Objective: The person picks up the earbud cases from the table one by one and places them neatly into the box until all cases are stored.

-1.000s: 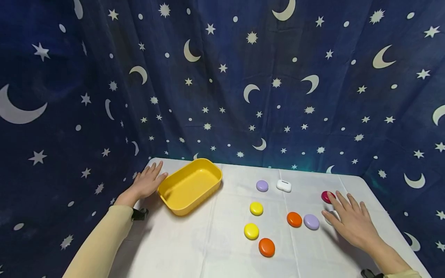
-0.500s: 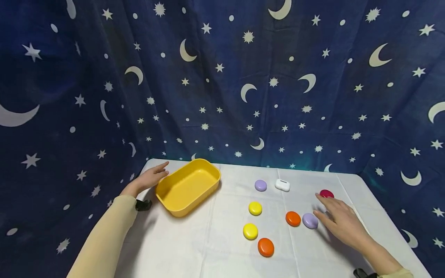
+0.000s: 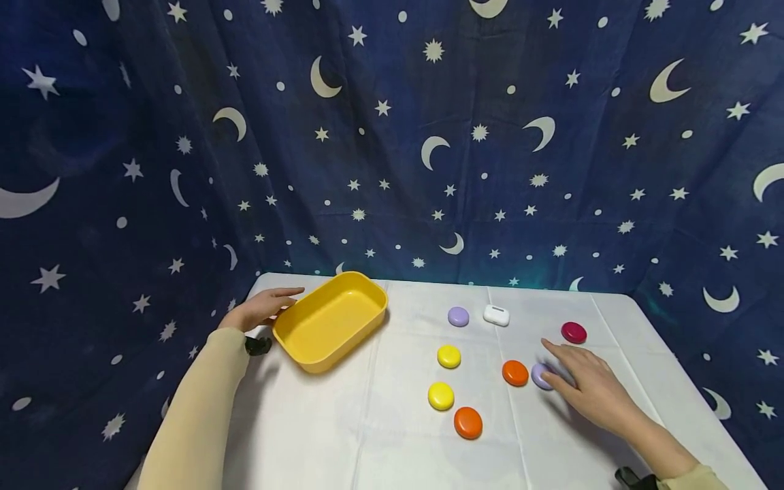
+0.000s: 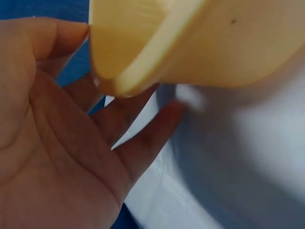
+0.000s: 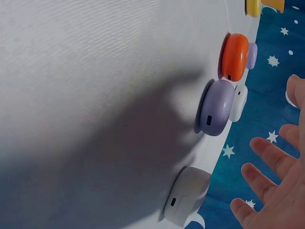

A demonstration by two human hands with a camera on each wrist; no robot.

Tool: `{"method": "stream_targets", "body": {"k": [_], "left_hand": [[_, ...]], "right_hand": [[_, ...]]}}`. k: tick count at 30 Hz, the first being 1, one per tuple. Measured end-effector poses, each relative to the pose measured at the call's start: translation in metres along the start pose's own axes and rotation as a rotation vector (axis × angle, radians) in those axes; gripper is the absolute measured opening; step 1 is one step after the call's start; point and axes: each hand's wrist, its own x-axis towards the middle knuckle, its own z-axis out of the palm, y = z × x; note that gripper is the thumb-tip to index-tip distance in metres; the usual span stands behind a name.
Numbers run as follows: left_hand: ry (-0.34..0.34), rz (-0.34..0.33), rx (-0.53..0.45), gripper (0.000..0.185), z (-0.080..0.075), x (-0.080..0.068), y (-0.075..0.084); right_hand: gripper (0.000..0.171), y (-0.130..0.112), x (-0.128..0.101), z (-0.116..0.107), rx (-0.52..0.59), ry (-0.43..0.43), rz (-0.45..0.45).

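The cases were smooth, glossy plastic; the tray matt plastic; the bench wore white woven cloth.

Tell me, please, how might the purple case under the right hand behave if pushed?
The purple case looks smooth and domed, so it would probably slide on the white cloth. Its flat underside suggests it won't roll. It looks small, probably light.
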Motion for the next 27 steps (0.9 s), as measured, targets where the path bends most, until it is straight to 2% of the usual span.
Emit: {"method": "stream_targets", "body": {"k": [7, 16, 21, 27], "left_hand": [[-0.020, -0.035, -0.072, 0.051, 0.000, -0.002, -0.003], [-0.041, -0.005, -0.110, 0.050, 0.003, -0.009, -0.010], [-0.081, 0.028, -0.153, 0.053, 0.014, -0.018, -0.013], [-0.137, 0.074, -0.162, 0.060, 0.037, -0.031, -0.014]], "right_hand": [[0.065, 0.004, -0.005, -0.001, 0.021, 0.019, -0.014], [0.066, 0.012, -0.004, -0.007, 0.035, 0.020, 0.028], [0.066, 0.019, -0.004, -0.010, 0.047, 0.042, 0.061], [0.066, 0.027, -0.003, -0.016, 0.058, 0.057, 0.113]]}}
